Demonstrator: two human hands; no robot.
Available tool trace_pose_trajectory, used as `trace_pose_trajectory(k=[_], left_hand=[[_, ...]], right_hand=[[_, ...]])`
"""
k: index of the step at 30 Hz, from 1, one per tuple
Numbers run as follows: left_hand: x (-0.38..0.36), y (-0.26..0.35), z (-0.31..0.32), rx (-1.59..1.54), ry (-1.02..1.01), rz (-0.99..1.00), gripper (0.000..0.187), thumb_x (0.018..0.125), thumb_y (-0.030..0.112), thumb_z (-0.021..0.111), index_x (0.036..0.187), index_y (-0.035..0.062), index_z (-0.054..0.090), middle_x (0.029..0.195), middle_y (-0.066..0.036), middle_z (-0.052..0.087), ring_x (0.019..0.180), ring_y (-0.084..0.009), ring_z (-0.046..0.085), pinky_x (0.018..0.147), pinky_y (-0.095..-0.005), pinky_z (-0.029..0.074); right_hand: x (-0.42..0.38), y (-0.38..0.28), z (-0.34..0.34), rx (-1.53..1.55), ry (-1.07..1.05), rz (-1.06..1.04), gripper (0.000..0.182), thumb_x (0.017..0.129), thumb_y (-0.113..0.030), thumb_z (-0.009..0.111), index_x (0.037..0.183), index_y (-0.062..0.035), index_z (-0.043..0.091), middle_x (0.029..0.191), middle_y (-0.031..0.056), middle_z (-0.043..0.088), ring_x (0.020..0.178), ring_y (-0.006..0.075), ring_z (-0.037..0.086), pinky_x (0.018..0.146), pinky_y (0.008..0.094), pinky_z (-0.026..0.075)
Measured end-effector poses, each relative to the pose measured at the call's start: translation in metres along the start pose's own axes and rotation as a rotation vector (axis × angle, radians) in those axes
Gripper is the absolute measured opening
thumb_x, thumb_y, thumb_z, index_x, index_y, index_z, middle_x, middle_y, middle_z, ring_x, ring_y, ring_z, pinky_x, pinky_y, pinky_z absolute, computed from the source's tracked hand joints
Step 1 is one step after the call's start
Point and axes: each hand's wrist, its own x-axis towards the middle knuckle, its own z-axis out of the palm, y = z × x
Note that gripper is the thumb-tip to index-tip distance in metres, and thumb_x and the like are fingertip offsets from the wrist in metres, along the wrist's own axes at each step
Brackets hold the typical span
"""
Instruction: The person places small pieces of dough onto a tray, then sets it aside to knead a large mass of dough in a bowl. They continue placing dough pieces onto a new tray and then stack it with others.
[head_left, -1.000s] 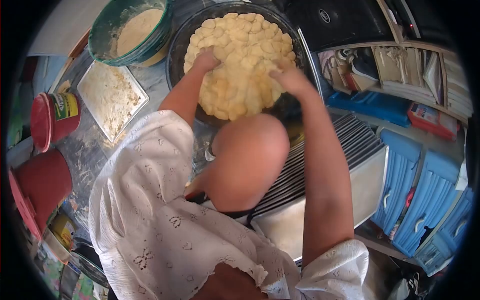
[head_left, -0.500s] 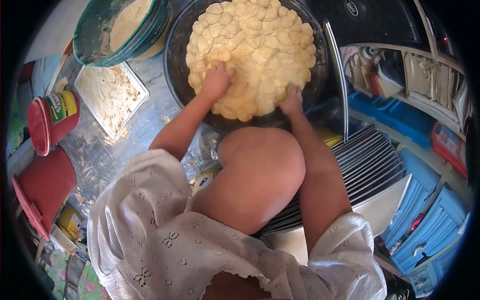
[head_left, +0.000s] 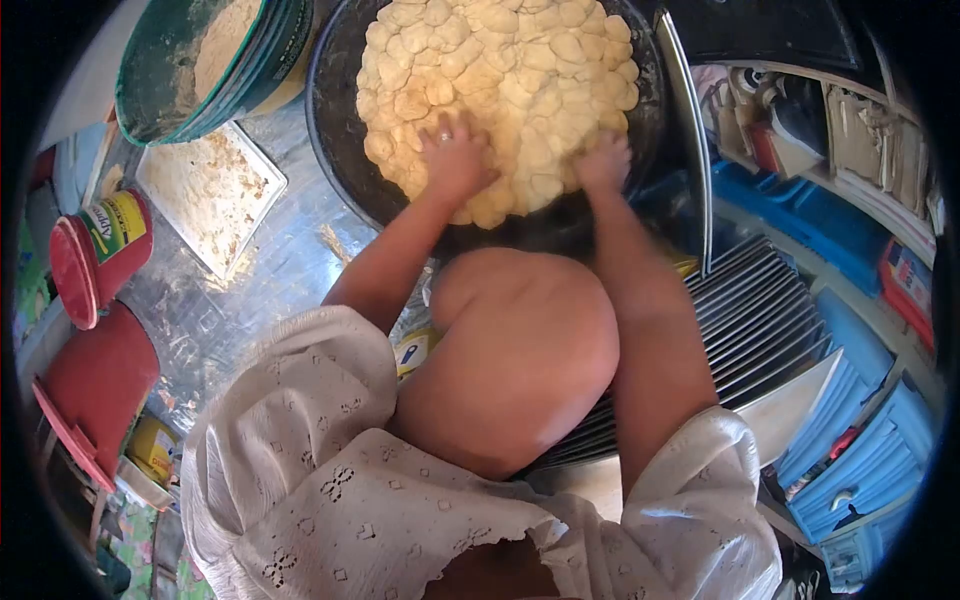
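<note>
A large mound of pale, lumpy dough (head_left: 510,70) fills much of a wide black basin (head_left: 335,150). My left hand (head_left: 458,158) lies on the near left part of the dough, palm down with its fingers spread. On the near right edge of the mound rests my right hand (head_left: 604,163), its fingers stretched out and a little blurred. Neither hand grips anything. My bare knee (head_left: 530,340) is raised between my two forearms, close to the basin's near rim.
A green bucket (head_left: 165,120) with flour-like powder stands at the upper left, beside a crumb-strewn white tray (head_left: 215,195). Red containers (head_left: 125,235) lie at the left. Stacked metal trays (head_left: 760,320) and blue plastic crates (head_left: 870,450) stand at the right.
Both hands were pressed into the dough with fingers curled or sunk in; now they lie on it with fingers extended. The view has shifted slightly.
</note>
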Motion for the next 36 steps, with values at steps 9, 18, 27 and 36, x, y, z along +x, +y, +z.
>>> trace_pose_trajectory(k=[9,18,27,36], left_hand=[[-0.040,0.012,0.025,-0.206,-0.174,0.169,0.048,0.075,0.029,0.067,0.120,0.0186,0.054,0.134,-0.012,0.040,0.124,-0.0323,0.040,0.096,-0.0502,0.034],[0.025,0.006,0.036,-0.079,0.154,0.336,0.080,0.069,0.042,0.073,0.135,0.0101,0.042,0.145,-0.014,0.033,0.134,-0.0346,0.028,0.103,-0.0553,0.025],[-0.003,0.001,0.055,-0.449,0.085,0.342,0.066,0.065,0.034,0.077,0.119,0.0054,0.052,0.117,-0.013,0.050,0.121,-0.0338,0.040,0.100,-0.0504,0.033],[-0.041,-0.007,0.035,-0.158,-0.024,0.402,0.079,0.059,0.047,0.079,0.124,0.0096,0.051,0.131,-0.014,0.044,0.121,-0.0338,0.042,0.096,-0.0526,0.030]], right_hand=[[0.069,0.037,0.009,0.309,-0.415,-0.047,0.107,0.056,-0.035,0.084,0.142,-0.0035,0.030,0.146,0.0234,0.027,0.133,0.0358,0.031,0.110,0.0435,0.029],[-0.003,0.005,0.020,0.443,-0.245,-0.038,0.101,0.051,-0.037,0.086,0.132,-0.0017,0.037,0.134,0.0233,0.041,0.126,0.0362,0.040,0.102,0.0379,0.039],[-0.011,-0.008,0.017,-0.010,-0.181,-0.213,0.092,0.057,-0.050,0.078,0.137,-0.0261,0.040,0.133,0.0156,0.044,0.126,0.0323,0.039,0.100,0.0379,0.038],[-0.057,-0.027,-0.011,-0.231,-0.260,-0.226,0.083,0.061,-0.049,0.077,0.133,-0.0252,0.043,0.142,0.0130,0.036,0.134,0.0320,0.029,0.104,0.0519,0.032]])
